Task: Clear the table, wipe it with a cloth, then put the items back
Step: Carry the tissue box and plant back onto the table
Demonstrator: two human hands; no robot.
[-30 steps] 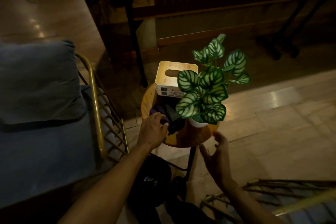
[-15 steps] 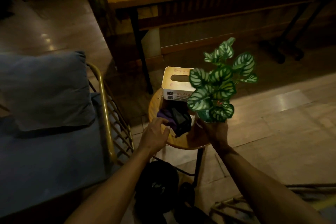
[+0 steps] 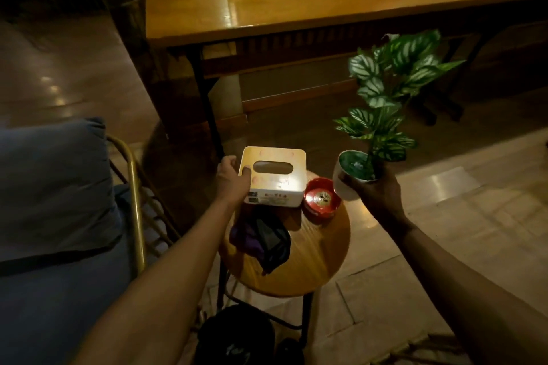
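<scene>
Dim tiled floor (image 3: pixel 444 246) is spreading open to the right of a small round table (image 3: pixel 314 264), while a blue sofa (image 3: pixel 53 216) with a brass rail is crowding its left edge. Left hand (image 3: pixel 232 182) is gripping the tissue box (image 3: pixel 274 176) at the table's far rim, thumb on top. A dark cloth (image 3: pixel 264 241) is lying just nearer, a red ashtray (image 3: pixel 321 200) sitting beside the box. Right hand (image 3: pixel 376 192) is holding the potted plant (image 3: pixel 382 104) clear of the table's right edge.

Glossy wooden round table (image 3: pixel 314 258), crumpled cloth (image 3: pixel 264 241)
</scene>
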